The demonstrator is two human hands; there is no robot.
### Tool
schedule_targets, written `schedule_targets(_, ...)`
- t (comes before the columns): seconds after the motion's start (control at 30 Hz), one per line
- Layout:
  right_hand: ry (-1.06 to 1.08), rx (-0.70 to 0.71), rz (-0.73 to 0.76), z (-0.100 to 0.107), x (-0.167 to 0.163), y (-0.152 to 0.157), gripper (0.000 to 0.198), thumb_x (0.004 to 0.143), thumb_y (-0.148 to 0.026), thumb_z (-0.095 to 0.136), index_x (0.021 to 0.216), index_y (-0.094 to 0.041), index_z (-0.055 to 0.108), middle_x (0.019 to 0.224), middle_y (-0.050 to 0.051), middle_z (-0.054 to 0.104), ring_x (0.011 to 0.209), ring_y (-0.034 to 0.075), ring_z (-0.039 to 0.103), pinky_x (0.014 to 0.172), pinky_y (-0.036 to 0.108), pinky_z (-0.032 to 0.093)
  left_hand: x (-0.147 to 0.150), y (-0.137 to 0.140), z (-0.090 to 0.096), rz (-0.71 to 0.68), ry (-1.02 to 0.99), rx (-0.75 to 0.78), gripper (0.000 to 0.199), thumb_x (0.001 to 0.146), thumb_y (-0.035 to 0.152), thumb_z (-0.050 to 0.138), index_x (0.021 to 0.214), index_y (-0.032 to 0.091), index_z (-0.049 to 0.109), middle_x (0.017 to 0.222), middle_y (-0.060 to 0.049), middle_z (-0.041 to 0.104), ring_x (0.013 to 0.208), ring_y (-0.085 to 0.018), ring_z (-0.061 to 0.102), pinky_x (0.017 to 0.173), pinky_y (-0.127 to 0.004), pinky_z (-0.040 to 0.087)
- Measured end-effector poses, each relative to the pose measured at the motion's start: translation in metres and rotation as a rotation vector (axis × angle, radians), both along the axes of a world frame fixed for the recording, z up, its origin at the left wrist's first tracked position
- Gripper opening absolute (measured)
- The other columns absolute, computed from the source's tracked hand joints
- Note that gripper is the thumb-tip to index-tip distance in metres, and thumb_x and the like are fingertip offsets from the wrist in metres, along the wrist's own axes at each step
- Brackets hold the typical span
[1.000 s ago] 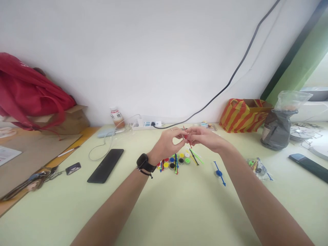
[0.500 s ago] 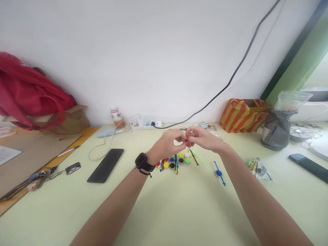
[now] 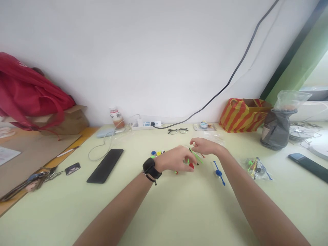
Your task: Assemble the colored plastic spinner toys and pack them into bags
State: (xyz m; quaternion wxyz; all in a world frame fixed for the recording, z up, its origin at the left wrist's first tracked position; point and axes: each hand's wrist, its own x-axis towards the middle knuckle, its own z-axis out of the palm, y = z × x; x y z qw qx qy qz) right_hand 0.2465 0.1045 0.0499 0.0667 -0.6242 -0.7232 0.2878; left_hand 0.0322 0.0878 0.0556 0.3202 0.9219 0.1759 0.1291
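My left hand (image 3: 175, 159) is low over the middle of the table, closed on a small round red piece (image 3: 191, 165) between thumb and fingertips. To its right, my right hand (image 3: 204, 146) pinches a thin red arrow (image 3: 203, 156), whose ends stick out around the fingers. Under and beside the hands lie green and black arrows (image 3: 199, 158). Blue and yellow round pieces (image 3: 153, 153) peek out behind my left wrist; my left hand hides most of the pile. A blue arrow mounted on a round base (image 3: 218, 173) stands apart, left of my right forearm.
Eyeglasses (image 3: 177, 131) and a power strip (image 3: 146, 125) lie by the wall. A black phone (image 3: 105, 166) is at left, near a bottle (image 3: 117, 118). On the right are a clear bag of parts (image 3: 257, 168), a striped bag (image 3: 243, 116) and a dark device (image 3: 309, 167).
My hands have separated and come down from the raised position where they met. The left moved lower over the pile with the red round piece; the right moved slightly right with the red arrow.
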Motion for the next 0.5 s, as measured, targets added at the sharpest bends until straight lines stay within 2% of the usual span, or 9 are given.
schedule_targets(0.07,-0.031,0.003,0.019,-0.005,0.002,0.003,0.035,0.084,-0.026,0.064,0.117,-0.018,0.063,0.099,0.009,0.071,0.083,0.023,0.066,0.065,0.029,0.046,0.005,-0.001,-0.008,-0.045,0.099,0.034,0.007,0.075,0.018,0.077,0.078,0.024,0.079,0.08,0.001,0.077,0.076,-0.019,0.068,0.068,-0.03,0.05)
schedule_targets(0.17,-0.052,0.038,0.052,-0.006,0.004,0.005,0.026,0.086,-0.025,0.064,0.11,-0.017,0.066,0.104,0.011,0.072,0.089,0.024,0.066,0.069,0.03,0.046,0.005,0.002,-0.015,-0.047,0.144,0.075,0.01,0.07,0.014,0.078,0.07,0.024,0.078,0.075,0.0,0.076,0.078,-0.021,0.069,0.071,-0.032,0.05)
schedule_targets(0.27,-0.032,0.074,0.123,-0.002,0.002,0.004,0.015,0.085,-0.025,0.065,0.099,-0.019,0.068,0.106,0.01,0.072,0.092,0.024,0.065,0.071,0.028,0.046,-0.003,0.007,-0.012,0.006,0.134,0.1,0.014,0.066,0.015,0.081,0.075,0.024,0.079,0.085,-0.001,0.077,0.087,-0.023,0.07,0.072,-0.032,0.05)
schedule_targets(0.37,0.008,0.074,0.218,0.0,-0.005,0.002,0.014,0.082,-0.029,0.069,0.094,-0.021,0.069,0.1,0.006,0.072,0.088,0.021,0.066,0.069,0.027,0.046,-0.012,0.009,-0.002,0.119,0.161,0.107,0.022,0.065,0.029,0.086,0.084,0.024,0.078,0.094,-0.002,0.076,0.084,-0.023,0.07,0.067,-0.03,0.049)
schedule_targets(0.5,0.037,0.022,0.319,-0.002,-0.014,0.0,0.014,0.075,-0.031,0.075,0.085,-0.022,0.071,0.089,0.003,0.072,0.076,0.019,0.065,0.064,0.027,0.044,-0.012,0.007,0.002,0.24,0.233,0.215,0.029,0.063,0.047,0.088,0.074,0.023,0.074,0.082,-0.003,0.074,0.074,-0.023,0.068,0.063,-0.031,0.046)
